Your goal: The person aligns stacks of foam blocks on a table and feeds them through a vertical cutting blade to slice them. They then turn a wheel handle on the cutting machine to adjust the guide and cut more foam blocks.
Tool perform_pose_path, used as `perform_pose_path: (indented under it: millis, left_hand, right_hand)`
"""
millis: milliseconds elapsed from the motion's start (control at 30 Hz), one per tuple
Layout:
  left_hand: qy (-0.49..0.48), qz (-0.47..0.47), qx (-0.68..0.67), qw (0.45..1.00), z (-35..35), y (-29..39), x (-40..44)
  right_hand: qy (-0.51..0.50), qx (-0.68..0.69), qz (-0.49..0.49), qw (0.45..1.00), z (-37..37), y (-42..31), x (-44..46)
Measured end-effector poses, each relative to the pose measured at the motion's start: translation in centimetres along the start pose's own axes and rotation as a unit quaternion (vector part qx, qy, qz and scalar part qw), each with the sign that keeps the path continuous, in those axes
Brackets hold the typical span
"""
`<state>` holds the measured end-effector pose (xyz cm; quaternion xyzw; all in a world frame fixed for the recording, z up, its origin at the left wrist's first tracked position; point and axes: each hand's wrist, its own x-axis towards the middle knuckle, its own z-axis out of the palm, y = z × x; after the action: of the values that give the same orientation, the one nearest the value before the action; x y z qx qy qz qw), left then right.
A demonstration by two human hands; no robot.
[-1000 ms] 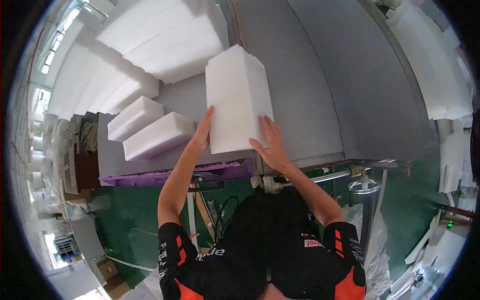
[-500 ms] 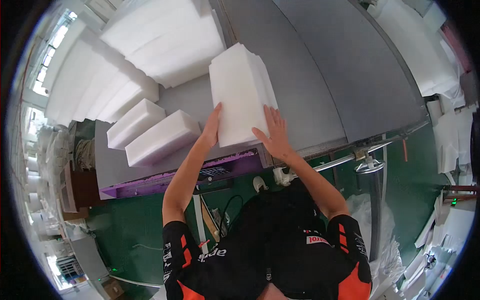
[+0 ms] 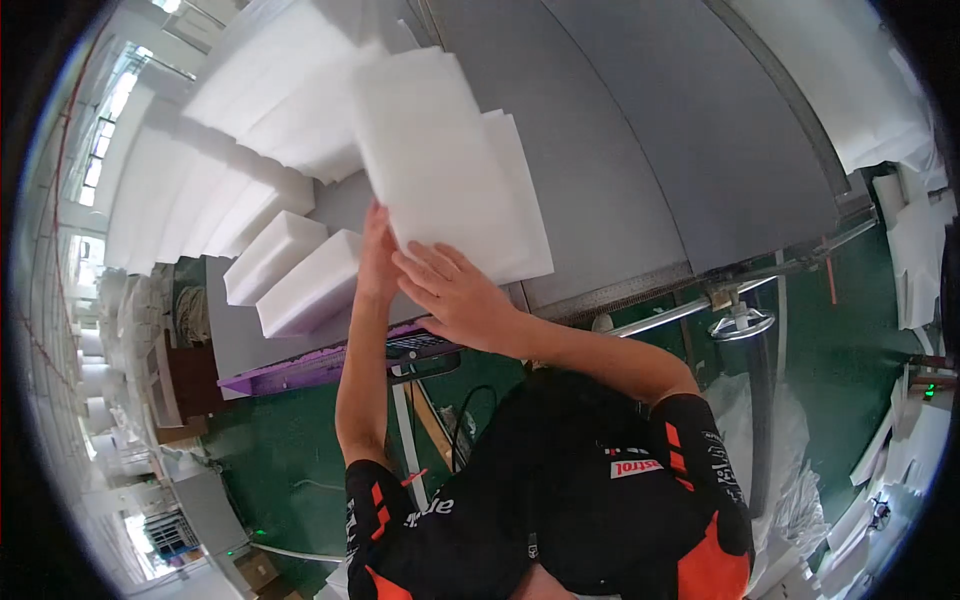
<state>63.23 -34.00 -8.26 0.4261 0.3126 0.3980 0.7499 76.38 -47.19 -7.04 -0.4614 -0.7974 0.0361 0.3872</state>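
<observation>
A thick stack of white foam sheets [image 3: 435,150] is tilted and slightly blurred over the grey table. Its lower left side is gripped by my left hand [image 3: 377,255], whose fingers are partly hidden behind the sheets. My right hand [image 3: 458,298] lies across the near end of the stack, fingers stretched out and touching its lower corner, thumb apart. Beneath and to the right, more white sheets [image 3: 527,210] lie on the table and show past the stack's edge. Just left of my left hand are two white foam blocks, the nearer block [image 3: 310,285] and the farther block [image 3: 275,255].
Large piles of white foam [image 3: 270,90] stand at the back left. The grey tabletop [image 3: 610,180] stretches to the right. Along its front run a purple edge [image 3: 290,372] and a metal rail with a handwheel [image 3: 742,325]. Plastic sheeting [image 3: 790,480] lies on the green floor.
The upper part of the stack has shifted left and tilted, exposing sheets under it on the right. My right hand has moved left from the stack's right side to its near end, close to my left hand.
</observation>
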Motion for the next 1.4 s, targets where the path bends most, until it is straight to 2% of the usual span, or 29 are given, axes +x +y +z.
perform_pose_path:
  millis: [67, 100, 167, 233, 267, 333, 367, 467, 533, 667, 700, 833, 867, 1000, 1067, 1100, 1133, 1167, 1200, 1233, 1267, 1300, 1333, 1400]
  left_hand:
    - [0.006, -0.01, 0.019, 1.0, -2.8, -2.4, 0.8]
    - [0.01, -0.016, 0.034, 0.999, -4.3, -3.9, 1.5]
    - [0.021, -0.028, 0.064, 0.997, -6.4, -6.1, 2.2]
    - [0.024, -0.066, 0.079, 0.994, -5.3, -6.3, 2.1]
    - [0.027, -0.101, 0.093, 0.99, -4.4, -6.2, 1.8]
    - [0.034, -0.165, 0.122, 0.978, -2.8, -5.7, 1.3]
    - [0.035, -0.169, 0.125, 0.977, -1.9, -5.6, 1.0]
    - [0.044, -0.256, 0.205, 0.944, 1.5, -5.8, 0.5]
    - [0.047, -0.286, 0.231, 0.929, 2.2, -6.0, 0.5]
    - [0.033, -0.282, 0.232, 0.93, 2.6, -6.3, 0.7]
    - [0.032, -0.283, 0.231, 0.93, 2.7, -6.3, 0.8]
    - [0.03, -0.273, 0.257, 0.926, 3.0, -6.0, 1.0]
    - [0.03, -0.272, 0.257, 0.927, 3.2, -5.9, 1.0]
    - [0.038, -0.239, 0.35, 0.905, 3.9, -5.6, 0.9]
    - [0.011, -0.202, 0.345, 0.917, 1.3, -6.7, 1.4]
    - [0.014, -0.2, 0.341, 0.919, 2.4, -5.9, 1.0]
    - [0.049, -0.033, 0.468, 0.882, 3.4, -5.0, 0.8]
    - [0.084, 0.132, 0.575, 0.803, 4.4, -3.8, 0.5]
    - [0.009, 0.181, 0.512, 0.839, 7.0, -0.5, -1.0]
    - [-0.109, 0.278, 0.381, 0.875, 8.9, 2.1, -2.4]
    - [-0.158, 0.323, 0.329, 0.873, 12.2, 5.2, -4.9]
    - [-0.145, 0.428, 0.394, 0.8, 14.0, 7.9, -7.5]
    - [-0.217, 0.492, 0.305, 0.786, 16.1, 10.3, -9.3]
    - [-0.168, 0.494, 0.303, 0.797, 14.0, 10.2, -14.0]
  right_hand:
    - [0.022, 0.102, 0.016, 0.994, 1.1, 1.2, -1.1]
    - [0.026, 0.103, 0.021, 0.994, 1.0, 2.0, -1.8]
    - [0.157, 0.068, 0.13, 0.977, 0.1, 4.2, -4.3]
    - [0.25, -0.001, 0.274, 0.929, 0.9, 7.6, -7.5]
    - [0.233, 0.025, 0.362, 0.902, 0.6, 9.0, -9.0]
    - [0.138, 0.221, 0.543, 0.798, 0.7, 11.0, -11.0]
    - [0.139, 0.224, 0.546, 0.795, 1.8, 11.8, -11.6]
    - [0.121, 0.365, 0.469, 0.795, 7.0, 14.9, -13.8]
    - [0.114, 0.411, 0.442, 0.789, 7.3, 15.0, -14.0]
    - [0.149, 0.582, 0.437, 0.67, 4.6, 13.7, -12.3]
    - [0.148, 0.581, 0.438, 0.67, 4.6, 13.6, -12.2]
    - [0.125, 0.411, 0.48, 0.765, 4.6, 13.3, -11.9]
    - [0.124, 0.41, 0.479, 0.766, 4.7, 13.3, -11.9]
    - [0.14, 0.499, 0.489, 0.702, 4.6, 13.7, -12.5]
    - [0.133, 0.502, 0.483, 0.705, 4.7, 14.0, -13.2]
    - [0.13, 0.506, 0.477, 0.706, 4.7, 14.2, -13.5]
    - [0.128, 0.51, 0.471, 0.708, 4.7, 14.6, -13.6]
    - [0.127, 0.514, 0.465, 0.71, 4.7, 14.9, -13.8]
    - [0.121, 0.504, 0.48, 0.708, 3.5, 14.2, -13.5]
    - [0.111, 0.491, 0.496, 0.707, 1.8, 13.4, -13.0]
    - [0.096, 0.488, 0.498, 0.71, 0.8, 13.0, -12.7]
    - [0.095, 0.447, 0.503, 0.734, 0.1, 12.7, -12.4]
    - [0.091, 0.406, 0.505, 0.757, 0.1, 12.4, -12.2]
    - [0.05, 0.401, 0.512, 0.758, 0.2, 12.1, -12.2]
